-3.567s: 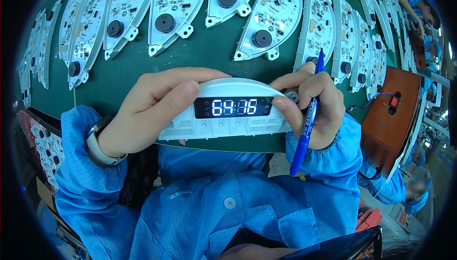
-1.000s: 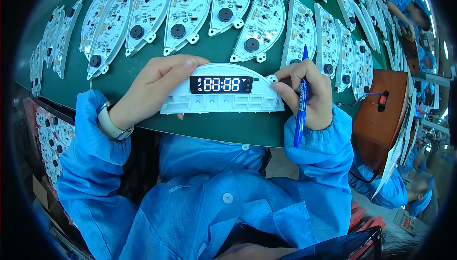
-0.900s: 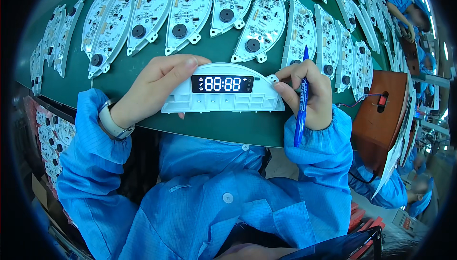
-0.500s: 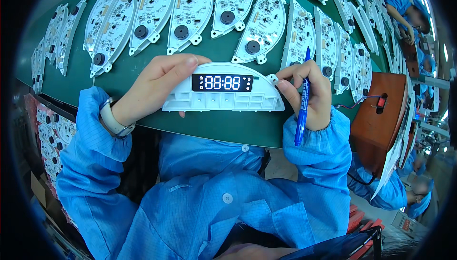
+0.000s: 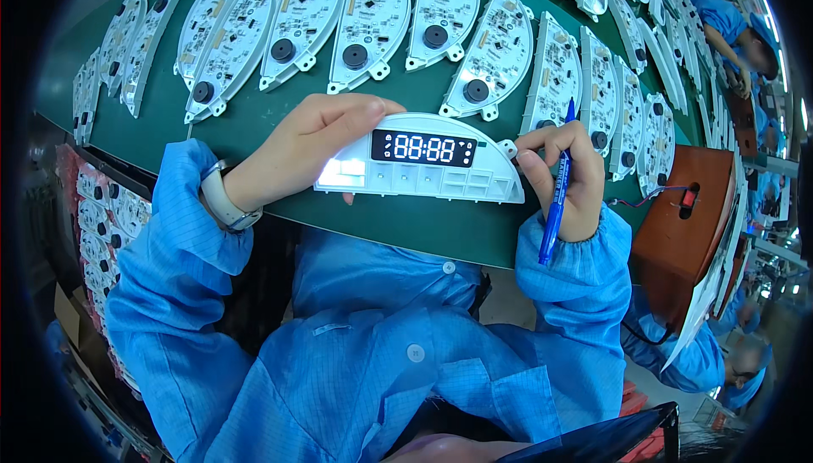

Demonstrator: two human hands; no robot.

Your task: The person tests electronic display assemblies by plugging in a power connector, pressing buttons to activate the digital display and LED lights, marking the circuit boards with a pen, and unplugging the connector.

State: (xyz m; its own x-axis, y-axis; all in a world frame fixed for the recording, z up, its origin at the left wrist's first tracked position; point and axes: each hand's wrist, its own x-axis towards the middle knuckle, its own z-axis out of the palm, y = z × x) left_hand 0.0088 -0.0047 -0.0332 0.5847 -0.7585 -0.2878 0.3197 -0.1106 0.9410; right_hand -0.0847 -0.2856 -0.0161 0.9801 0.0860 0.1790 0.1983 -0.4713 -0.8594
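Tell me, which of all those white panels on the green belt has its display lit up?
Only the white panel held between the left hand and right hand is lit, display side up. The other panels lie circuit side up, dark.

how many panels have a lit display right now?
1. The white panel held at the green belt's near edge, left hand on its left end, right hand at its right. The boards behind show only their backs.
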